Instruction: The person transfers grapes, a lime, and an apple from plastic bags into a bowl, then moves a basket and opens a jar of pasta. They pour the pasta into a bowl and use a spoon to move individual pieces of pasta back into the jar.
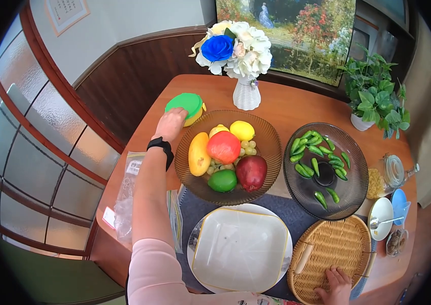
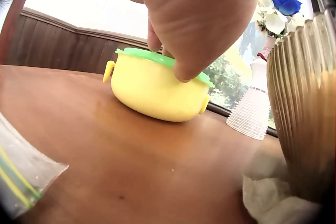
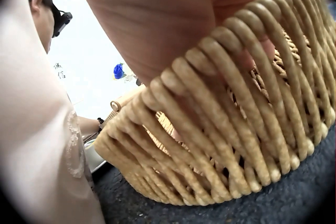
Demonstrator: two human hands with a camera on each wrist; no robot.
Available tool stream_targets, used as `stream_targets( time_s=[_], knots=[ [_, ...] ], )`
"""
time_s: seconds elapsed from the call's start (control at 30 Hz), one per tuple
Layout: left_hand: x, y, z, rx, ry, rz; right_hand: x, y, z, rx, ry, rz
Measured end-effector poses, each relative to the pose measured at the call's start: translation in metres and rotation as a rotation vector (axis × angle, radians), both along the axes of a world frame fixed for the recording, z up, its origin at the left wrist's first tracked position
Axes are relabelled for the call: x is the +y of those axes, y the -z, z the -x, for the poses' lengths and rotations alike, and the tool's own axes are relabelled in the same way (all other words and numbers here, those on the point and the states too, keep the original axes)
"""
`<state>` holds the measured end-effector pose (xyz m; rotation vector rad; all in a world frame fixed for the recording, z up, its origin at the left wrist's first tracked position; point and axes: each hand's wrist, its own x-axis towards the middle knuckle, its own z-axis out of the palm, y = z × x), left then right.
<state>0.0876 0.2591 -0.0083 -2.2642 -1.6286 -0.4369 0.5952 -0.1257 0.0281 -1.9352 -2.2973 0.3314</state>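
Note:
My left hand (image 1: pixel 172 122) is over a yellow container with a green lid (image 1: pixel 187 105), at the table's back left. The left wrist view shows its thumb and fingers gripping the lid's edge of the yellow container (image 2: pixel 157 90) from above. Inside the oval wicker basket (image 1: pixel 322 244), at the front right, my right hand (image 1: pixel 337 284) rests with its fingers spread. In the right wrist view the basket's woven side (image 3: pixel 226 129) partly hides that hand (image 3: pixel 173 24).
A ribbed bowl of fruit (image 1: pixel 182 178) stands right of my left forearm. Beside it are a dark dish of green peppers (image 1: pixel 296 195), a white square plate (image 1: pixel 238 249), a flower vase (image 1: pixel 246 96), and, at the right edge, a glass jar (image 1: pixel 393 170) and small bowls. Plastic bags (image 1: pixel 124 213) lie left.

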Motion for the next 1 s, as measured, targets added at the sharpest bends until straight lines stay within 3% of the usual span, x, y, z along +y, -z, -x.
stream_targets(
  time_s=[0.33,0.43,0.53,0.6,0.77,0.83,1.0],
  knots=[
    [-0.004,-0.001,0.002,-0.035,0.045,-0.063,0.002,0.001,-0.001,0.005,-0.016,-0.023],
    [0.0,0.0,0.002,-0.083,-0.032,0.032,0.004,-0.002,0.0,-0.017,-0.032,-0.041],
    [0.011,0.005,0.004,-0.159,-0.046,0.146,0.004,0.002,-0.002,0.011,-0.019,-0.057],
    [0.018,0.008,0.002,-0.341,-0.063,0.197,0.003,0.004,-0.002,0.026,-0.013,-0.06],
    [0.027,0.005,0.001,-0.456,-0.086,0.183,-0.001,0.007,-0.008,-0.046,-0.035,-0.068],
    [0.023,0.003,0.006,-0.431,-0.085,0.053,-0.006,0.019,-0.011,-0.027,0.011,-0.01],
    [-0.023,-0.034,0.016,-0.399,-0.011,0.02,-0.007,0.013,-0.006,-0.01,-0.003,-0.092]
  ],
)
